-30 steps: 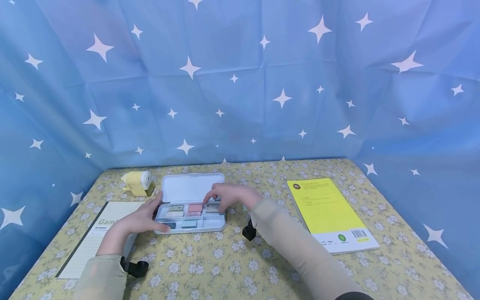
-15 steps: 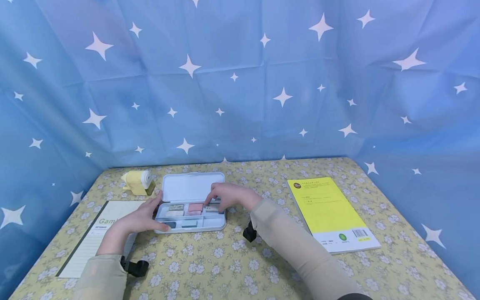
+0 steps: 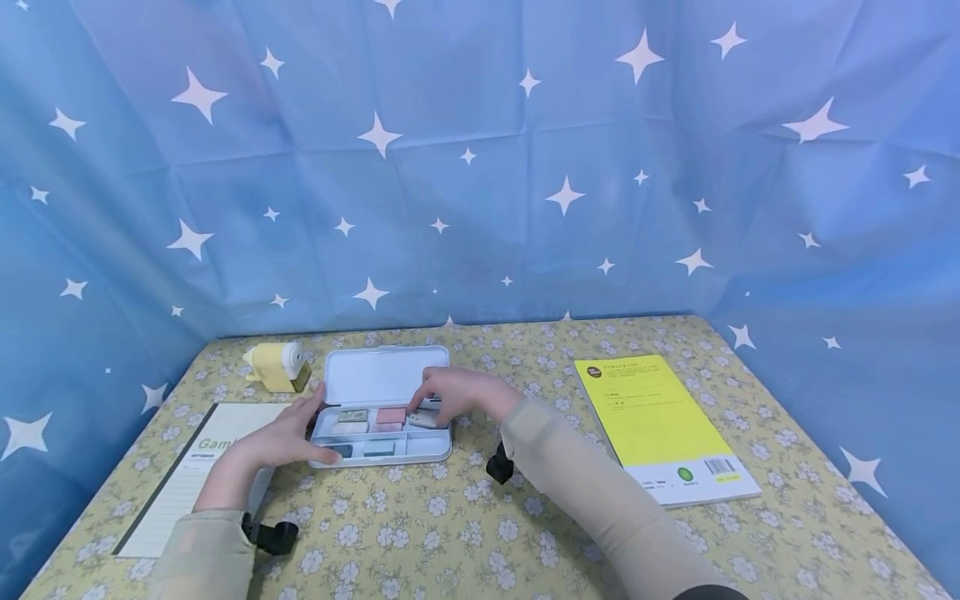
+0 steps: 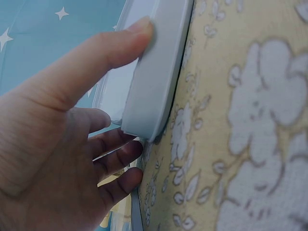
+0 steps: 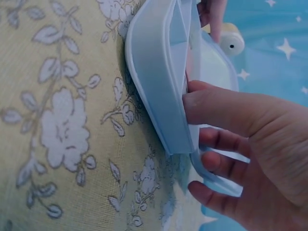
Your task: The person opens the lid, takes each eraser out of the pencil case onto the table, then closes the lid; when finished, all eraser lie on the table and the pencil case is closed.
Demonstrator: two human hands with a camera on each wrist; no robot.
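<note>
A white pencil case [image 3: 429,458] lies with its lid [image 3: 375,377] raised at the back. My left hand [image 3: 277,432] grips its left end, thumb on the near rim and fingers round the far corner. In the left wrist view the thumb presses the case's wall. My right hand [image 3: 461,395] reaches into the right compartment and pinches a grey-white eraser [image 3: 423,418], which sits slightly tilted. Other compartments hold a pink eraser [image 3: 390,415], a greyish-green eraser [image 3: 352,415], a light blue one [image 3: 378,447] and a dark one [image 3: 341,450]. The right fingertips are partly hidden.
A yellow pencil sharpener [image 3: 276,367] stands behind the left hand. Under the left forearm lies a notebook [image 3: 180,492]. A yellow-covered book [image 3: 652,412] lies at the right, beyond the right sleeve. A starry blue curtain [image 3: 480,183] hangs behind the flowered tablecloth [image 3: 420,533].
The grey-white eraser under the right fingers has shifted a little left and tilted in its compartment. The left hand and the pencil case stay where they were.
</note>
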